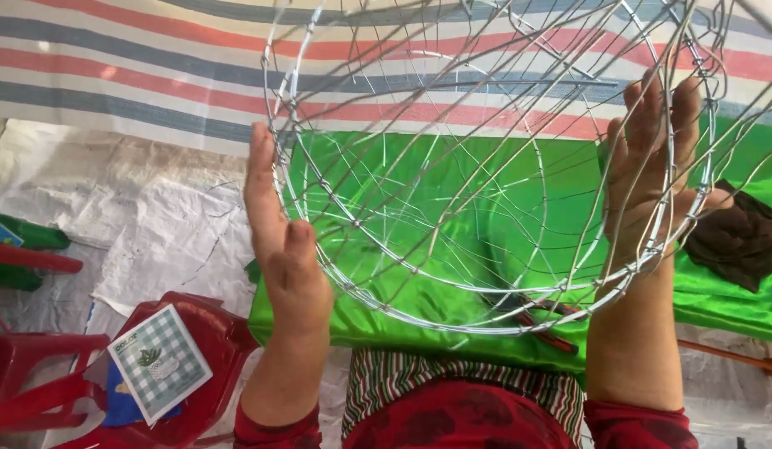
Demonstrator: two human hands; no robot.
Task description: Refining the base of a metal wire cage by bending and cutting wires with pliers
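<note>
Both hands, left (279,241) and right (652,166), press flat-palmed on the wire frame (486,208), fingers unclosed, so it could slip down.

One round silver wire basket frame (486,166), two hands, one shiny green satin cloth (452,208), one dark brown rag (739,237), one red plastic stool (195,333), one green-checked square packet (160,362).

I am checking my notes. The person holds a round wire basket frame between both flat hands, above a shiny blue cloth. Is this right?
Not quite: the cloth is shiny green, not blue. The rest holds. The head view shows the left hand and right hand pressed flat on opposite sides of the round wire basket frame, above that cloth.
</note>
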